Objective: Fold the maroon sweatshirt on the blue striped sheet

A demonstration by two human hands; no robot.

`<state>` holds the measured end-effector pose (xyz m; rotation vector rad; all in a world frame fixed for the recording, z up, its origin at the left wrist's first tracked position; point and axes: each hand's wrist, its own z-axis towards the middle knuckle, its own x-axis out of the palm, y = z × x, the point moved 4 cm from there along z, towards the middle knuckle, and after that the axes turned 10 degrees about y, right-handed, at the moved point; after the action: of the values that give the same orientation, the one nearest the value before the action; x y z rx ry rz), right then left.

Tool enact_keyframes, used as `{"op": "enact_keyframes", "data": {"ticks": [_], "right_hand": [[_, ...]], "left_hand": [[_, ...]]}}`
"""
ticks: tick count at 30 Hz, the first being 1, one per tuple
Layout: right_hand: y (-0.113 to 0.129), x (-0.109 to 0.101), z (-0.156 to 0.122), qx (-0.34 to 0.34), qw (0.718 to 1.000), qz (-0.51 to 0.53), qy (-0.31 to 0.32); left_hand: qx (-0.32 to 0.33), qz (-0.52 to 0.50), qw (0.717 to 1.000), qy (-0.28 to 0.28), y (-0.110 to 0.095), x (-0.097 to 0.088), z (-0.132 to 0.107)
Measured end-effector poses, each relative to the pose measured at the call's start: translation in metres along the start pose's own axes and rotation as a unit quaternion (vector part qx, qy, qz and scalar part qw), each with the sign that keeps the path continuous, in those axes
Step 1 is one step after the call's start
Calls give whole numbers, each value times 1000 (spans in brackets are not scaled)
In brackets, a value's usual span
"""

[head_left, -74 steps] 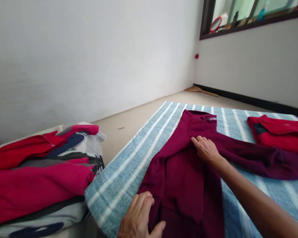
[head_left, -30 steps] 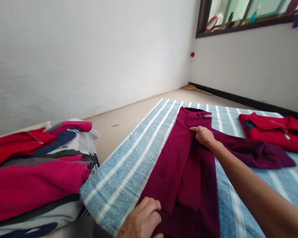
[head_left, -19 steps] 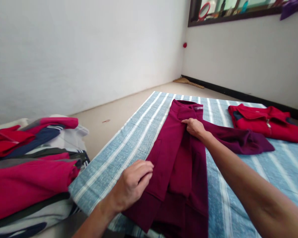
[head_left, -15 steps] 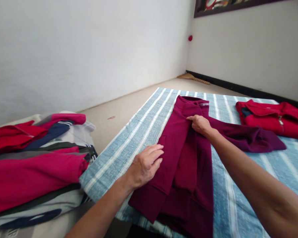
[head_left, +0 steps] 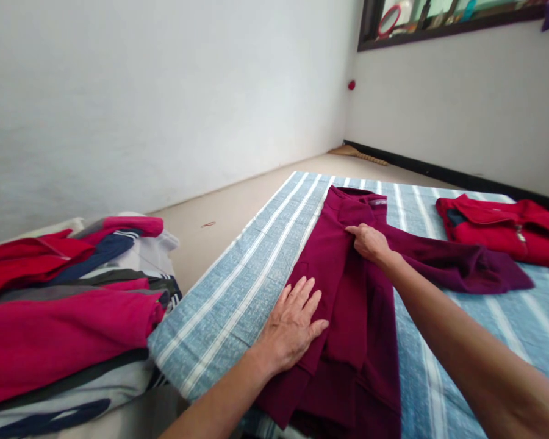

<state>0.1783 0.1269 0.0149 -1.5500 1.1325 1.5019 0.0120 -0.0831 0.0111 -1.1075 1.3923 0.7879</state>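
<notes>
A maroon sweatshirt (head_left: 320, 244) lies partly folded on a blue-and-white striped cloth (head_left: 238, 280), one side turned in over its middle. One sleeve stretches out to the right, and small pale lettering shows near the collar. My left hand (head_left: 290, 323) rests flat on the folded-in part, fingers spread. Higher up, below the collar, my right hand (head_left: 369, 242) is closed at the fold, its index finger stretched along the cloth and its other fingers curled on the fabric. Their tips are hidden.
A folded red zip jacket (head_left: 507, 228) lies at the right on the striped cloth. To the left stands a heap of clothes (head_left: 73, 317) in pink, red, grey and navy. A broom (head_left: 359, 153) lies on the floor by the far corner, below a window (head_left: 448, 18).
My left hand has come down from the sweatshirt's left edge and spread flat on it, a little further right. My right hand stays at the same spot on the fabric. The view has tilted slightly upward.
</notes>
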Motion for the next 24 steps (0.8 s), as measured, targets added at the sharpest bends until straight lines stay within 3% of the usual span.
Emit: {"op": "enact_keyframes", "data": {"ticks": [4,10,17,24], "right_hand": [[20,-8,-17,-19,998,-27,-47],[64,13,-44,-166,982,-9,-90],[65,50,-35,-121,992,28,-10],[69,43,-37,-120,991,44,-42]], "left_hand": [[-10,-6,1000,-4,2,1,0],[-17,-11,1000,-9,2,3,0],[-27,-10,1000,9,5,5,0],[-24,5,1000,-16,10,11,2]]}}
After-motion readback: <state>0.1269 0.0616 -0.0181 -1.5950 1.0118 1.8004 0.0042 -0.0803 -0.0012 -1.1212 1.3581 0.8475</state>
